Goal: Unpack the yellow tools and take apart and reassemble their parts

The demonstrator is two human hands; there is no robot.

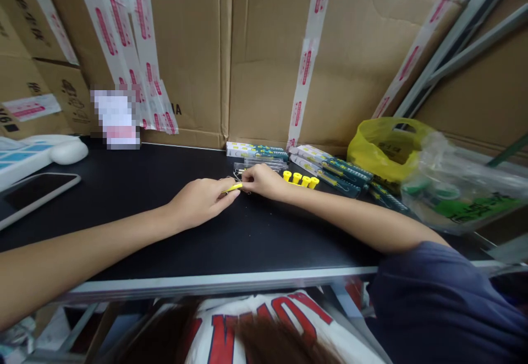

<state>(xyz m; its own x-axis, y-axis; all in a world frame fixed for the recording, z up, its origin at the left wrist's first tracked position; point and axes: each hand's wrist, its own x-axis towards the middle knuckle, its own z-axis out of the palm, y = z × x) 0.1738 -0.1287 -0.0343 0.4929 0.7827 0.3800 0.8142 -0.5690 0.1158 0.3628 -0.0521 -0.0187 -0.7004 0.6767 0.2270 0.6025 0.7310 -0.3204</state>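
Note:
In my left hand (202, 202), closed in a pinch, is a small, slim yellow plastic piece (234, 187). My right hand (264, 181) meets it from the right with its fingertips pressed together, and what they grip, if anything, is hidden. Thin metal hooks (237, 174) show just behind the fingertips. Beyond the right hand lie clear plastic tubes (266, 163). Several yellow flanged pieces (306, 180) stand in a row beside the right wrist.
Slim printed boxes (258, 150) lie along the cardboard at the back, with a further stack (330, 167) to the right. A yellow plastic bag (377, 152) and a clear bag (462, 199) sit at the right. A phone (37, 193) lies at the left on the black table (247, 248).

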